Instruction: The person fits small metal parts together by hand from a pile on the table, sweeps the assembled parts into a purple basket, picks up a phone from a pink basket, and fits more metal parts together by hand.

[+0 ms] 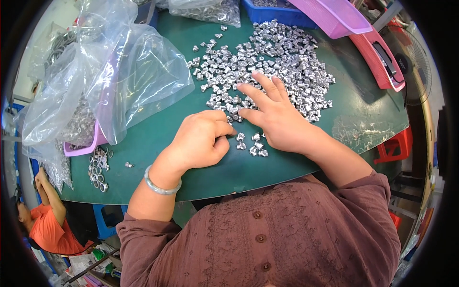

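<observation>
- Heap (299, 62) of small silver parts covers the green table (377, 112) at 12 o'clock from two bare hands at work.
- Right hand (282, 119), at 2 o'clock from a few loose parts (258, 149), spreads its fingers apart over the heap's near edge; whether the tips touch is unclear.
- Left hand (201, 138), at 9 o'clock from those parts, curls with index finger and thumb close together; whether anything is pinched there cannot be told.
- The step in hand looks like separating parts from the heap, with the loose ones set between the hands.
- The next move, by this reading, calls for light fingertip work: singling out a few parts and bringing them toward 6 o'clock without dragging down the pile.
- Around them, a clear bag (158, 79) lies at 10 o'clock, rings (96, 177) near 9, a blue tray (279, 17) at 12 beyond the heap, a red tray (378, 60) at 2.
</observation>
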Demonstrator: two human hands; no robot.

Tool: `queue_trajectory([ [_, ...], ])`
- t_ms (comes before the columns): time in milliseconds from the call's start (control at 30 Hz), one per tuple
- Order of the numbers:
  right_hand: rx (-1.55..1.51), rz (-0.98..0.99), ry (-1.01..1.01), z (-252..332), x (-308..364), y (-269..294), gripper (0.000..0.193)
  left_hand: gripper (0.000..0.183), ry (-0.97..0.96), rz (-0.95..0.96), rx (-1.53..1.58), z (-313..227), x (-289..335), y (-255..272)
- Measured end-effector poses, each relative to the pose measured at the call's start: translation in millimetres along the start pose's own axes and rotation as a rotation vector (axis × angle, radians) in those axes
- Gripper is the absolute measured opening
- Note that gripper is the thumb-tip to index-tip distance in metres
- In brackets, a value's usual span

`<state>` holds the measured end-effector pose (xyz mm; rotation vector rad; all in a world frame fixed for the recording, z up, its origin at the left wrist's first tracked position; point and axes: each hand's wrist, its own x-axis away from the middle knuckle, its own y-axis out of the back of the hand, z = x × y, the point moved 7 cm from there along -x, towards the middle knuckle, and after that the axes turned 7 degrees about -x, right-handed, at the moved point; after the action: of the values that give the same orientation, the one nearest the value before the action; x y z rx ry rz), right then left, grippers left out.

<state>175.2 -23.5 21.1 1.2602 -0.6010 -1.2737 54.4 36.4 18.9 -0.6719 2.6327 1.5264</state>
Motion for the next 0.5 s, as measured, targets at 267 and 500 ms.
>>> queue_trajectory([
  [267,-0.126,0.015,0.038,-0.6,-5.3,-0.1,0.025,0.020,0.137,-0.193,-0.066,8.6,-1.3,13.6],
  [500,-0.126,0.012,0.046,-0.4,-8.6,7.8,0.018,0.021,0.107,-0.141,-0.136,11.7,1.0,9.7],
])
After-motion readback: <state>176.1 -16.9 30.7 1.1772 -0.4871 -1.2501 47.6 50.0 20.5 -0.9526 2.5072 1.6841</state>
